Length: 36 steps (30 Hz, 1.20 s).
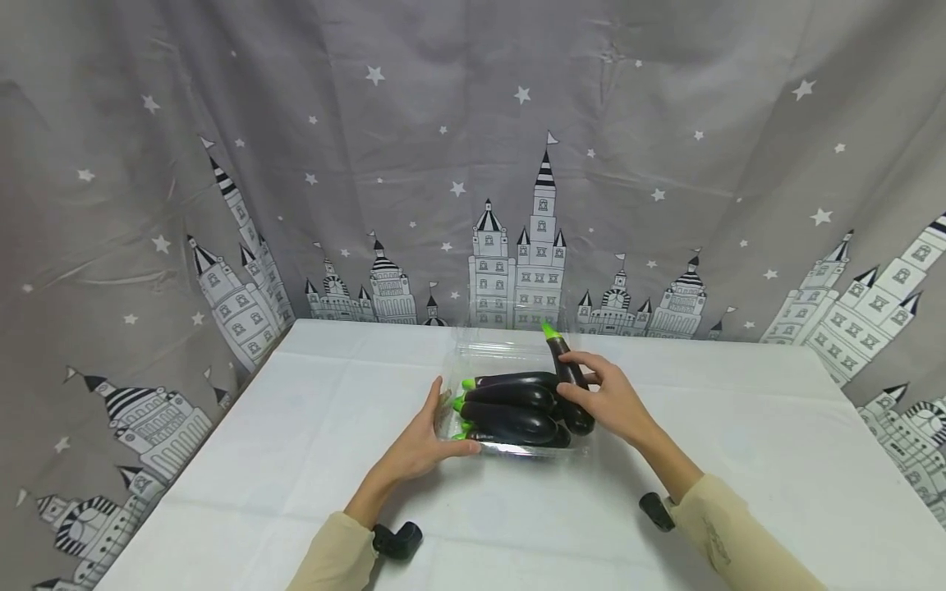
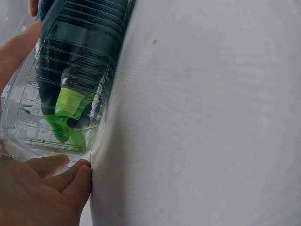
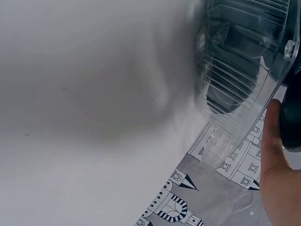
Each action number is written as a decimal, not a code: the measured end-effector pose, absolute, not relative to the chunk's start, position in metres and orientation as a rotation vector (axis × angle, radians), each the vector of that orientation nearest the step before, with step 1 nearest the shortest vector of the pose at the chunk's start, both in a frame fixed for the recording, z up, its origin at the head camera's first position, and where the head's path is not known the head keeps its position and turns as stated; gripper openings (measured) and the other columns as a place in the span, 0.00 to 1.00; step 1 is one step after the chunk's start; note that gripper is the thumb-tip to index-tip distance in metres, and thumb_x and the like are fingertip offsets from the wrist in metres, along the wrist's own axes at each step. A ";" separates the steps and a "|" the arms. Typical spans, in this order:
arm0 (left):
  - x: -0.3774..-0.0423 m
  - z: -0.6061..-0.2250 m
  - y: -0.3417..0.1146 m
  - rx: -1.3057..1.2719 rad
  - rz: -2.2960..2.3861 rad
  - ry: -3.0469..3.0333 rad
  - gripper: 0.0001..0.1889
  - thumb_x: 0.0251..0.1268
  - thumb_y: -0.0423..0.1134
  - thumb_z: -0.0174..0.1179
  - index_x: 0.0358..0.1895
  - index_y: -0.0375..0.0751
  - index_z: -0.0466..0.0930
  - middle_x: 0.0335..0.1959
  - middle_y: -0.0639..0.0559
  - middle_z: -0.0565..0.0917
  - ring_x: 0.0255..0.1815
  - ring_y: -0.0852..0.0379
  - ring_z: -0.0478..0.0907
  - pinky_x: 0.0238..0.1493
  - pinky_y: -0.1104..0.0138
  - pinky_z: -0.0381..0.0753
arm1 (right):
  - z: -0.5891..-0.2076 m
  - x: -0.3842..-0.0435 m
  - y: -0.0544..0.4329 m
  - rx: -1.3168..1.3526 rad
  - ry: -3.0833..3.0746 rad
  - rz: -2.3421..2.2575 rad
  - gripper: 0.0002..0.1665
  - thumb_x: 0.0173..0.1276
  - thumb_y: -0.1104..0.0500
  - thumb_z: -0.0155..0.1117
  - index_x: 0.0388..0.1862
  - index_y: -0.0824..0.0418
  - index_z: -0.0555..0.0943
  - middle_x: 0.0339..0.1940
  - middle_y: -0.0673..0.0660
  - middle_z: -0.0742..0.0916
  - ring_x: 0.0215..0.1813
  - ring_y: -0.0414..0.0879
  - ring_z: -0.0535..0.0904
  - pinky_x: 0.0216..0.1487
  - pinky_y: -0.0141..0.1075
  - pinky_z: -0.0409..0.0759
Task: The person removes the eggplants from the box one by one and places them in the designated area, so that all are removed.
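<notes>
Right hand (image 1: 615, 402) is gripping one eggplant (image 1: 580, 419); outspread left hand (image 1: 415, 447) is touching a clear plastic clamshell (image 1: 517, 450) containing more eggplants (image 1: 510, 420).

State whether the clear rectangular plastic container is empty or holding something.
Holding something: several glossy dark eggplants with green caps lie inside the container.

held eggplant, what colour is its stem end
Bright green; the stem end of the eggplant in the right hand shows best in the head view.
</notes>
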<state>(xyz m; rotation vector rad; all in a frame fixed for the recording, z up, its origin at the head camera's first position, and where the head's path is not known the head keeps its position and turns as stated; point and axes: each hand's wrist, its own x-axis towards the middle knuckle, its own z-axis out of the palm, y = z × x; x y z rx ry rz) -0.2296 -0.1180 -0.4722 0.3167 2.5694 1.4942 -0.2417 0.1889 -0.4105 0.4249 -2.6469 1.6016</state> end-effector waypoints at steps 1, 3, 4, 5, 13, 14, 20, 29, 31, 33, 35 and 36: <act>-0.230 -0.472 -0.118 0.316 1.490 2.569 0.66 0.48 0.54 0.76 0.80 0.41 0.33 0.78 0.34 0.51 0.78 0.38 0.45 0.72 0.41 0.45 | -0.411 -0.241 0.190 0.415 -2.652 1.601 0.28 0.68 0.57 0.66 0.65 0.61 0.75 0.71 0.67 0.70 0.59 0.70 0.75 0.45 0.50 0.83; -0.230 -0.472 -0.118 0.315 1.486 2.570 0.67 0.48 0.55 0.76 0.80 0.41 0.33 0.78 0.34 0.51 0.78 0.37 0.45 0.72 0.41 0.45 | -0.411 -0.239 0.191 0.400 -2.663 1.598 0.28 0.67 0.56 0.66 0.66 0.60 0.75 0.71 0.66 0.70 0.60 0.68 0.75 0.45 0.50 0.83; -0.230 -0.472 -0.118 0.316 1.488 2.569 0.67 0.48 0.55 0.76 0.80 0.41 0.33 0.78 0.34 0.51 0.78 0.37 0.45 0.72 0.41 0.45 | -0.411 -0.238 0.192 0.402 -2.664 1.604 0.28 0.68 0.55 0.66 0.66 0.60 0.75 0.71 0.66 0.70 0.60 0.68 0.75 0.46 0.50 0.83; -0.230 -0.472 -0.118 0.317 1.490 2.569 0.67 0.48 0.55 0.76 0.80 0.41 0.33 0.78 0.34 0.51 0.78 0.37 0.45 0.72 0.41 0.45 | -0.411 -0.237 0.193 0.400 -2.662 1.616 0.28 0.68 0.56 0.65 0.66 0.59 0.74 0.71 0.65 0.70 0.61 0.67 0.74 0.47 0.50 0.82; -0.229 -0.471 -0.119 0.306 1.501 2.565 0.66 0.49 0.52 0.76 0.80 0.41 0.33 0.78 0.34 0.52 0.78 0.37 0.45 0.72 0.40 0.45 | -0.412 -0.233 0.199 0.398 -2.618 1.784 0.32 0.65 0.66 0.58 0.70 0.61 0.71 0.72 0.66 0.68 0.64 0.66 0.72 0.53 0.51 0.80; -0.229 -0.471 -0.119 0.304 1.501 2.564 0.66 0.49 0.52 0.76 0.80 0.42 0.33 0.78 0.34 0.52 0.78 0.37 0.45 0.72 0.41 0.45 | -0.412 -0.233 0.199 0.395 -2.621 1.786 0.33 0.65 0.66 0.58 0.71 0.61 0.71 0.72 0.66 0.68 0.65 0.66 0.72 0.53 0.51 0.80; -0.229 -0.472 -0.119 0.324 1.501 2.554 0.66 0.48 0.54 0.76 0.80 0.41 0.32 0.78 0.34 0.52 0.78 0.37 0.45 0.72 0.41 0.45 | -0.411 -0.229 0.205 0.376 -2.646 1.765 0.33 0.65 0.63 0.63 0.70 0.62 0.71 0.72 0.66 0.67 0.66 0.67 0.70 0.54 0.52 0.79; -0.228 -0.472 -0.119 0.325 1.514 2.546 0.66 0.49 0.52 0.76 0.80 0.41 0.32 0.78 0.35 0.52 0.78 0.38 0.46 0.72 0.41 0.44 | -0.409 -0.225 0.215 0.378 -2.649 1.742 0.33 0.65 0.60 0.65 0.69 0.62 0.71 0.71 0.67 0.67 0.64 0.67 0.72 0.55 0.53 0.78; -0.228 -0.472 -0.119 0.323 1.508 2.548 0.66 0.49 0.52 0.76 0.80 0.41 0.32 0.78 0.35 0.52 0.78 0.38 0.45 0.72 0.41 0.44 | -0.410 -0.225 0.218 0.377 -2.646 1.738 0.33 0.65 0.60 0.65 0.69 0.62 0.71 0.71 0.67 0.67 0.64 0.67 0.72 0.55 0.53 0.78; -0.228 -0.472 -0.119 0.322 1.501 2.556 0.66 0.50 0.52 0.76 0.80 0.41 0.32 0.78 0.34 0.52 0.78 0.37 0.46 0.72 0.41 0.44 | -0.412 -0.225 0.220 0.375 -2.639 1.734 0.33 0.65 0.60 0.65 0.69 0.62 0.72 0.71 0.67 0.68 0.64 0.67 0.72 0.55 0.54 0.78; -0.228 -0.472 -0.118 0.320 1.498 2.557 0.66 0.50 0.52 0.76 0.80 0.41 0.32 0.78 0.34 0.52 0.78 0.37 0.46 0.72 0.41 0.45 | -0.413 -0.224 0.223 0.367 -2.635 1.725 0.33 0.65 0.61 0.65 0.69 0.62 0.72 0.70 0.67 0.68 0.64 0.67 0.72 0.55 0.54 0.78; -0.229 -0.472 -0.118 0.319 1.494 2.558 0.66 0.49 0.52 0.76 0.80 0.41 0.32 0.78 0.34 0.52 0.78 0.37 0.46 0.72 0.41 0.45 | -0.414 -0.224 0.224 0.361 -2.633 1.719 0.33 0.65 0.61 0.65 0.69 0.62 0.72 0.70 0.67 0.69 0.64 0.67 0.72 0.55 0.54 0.78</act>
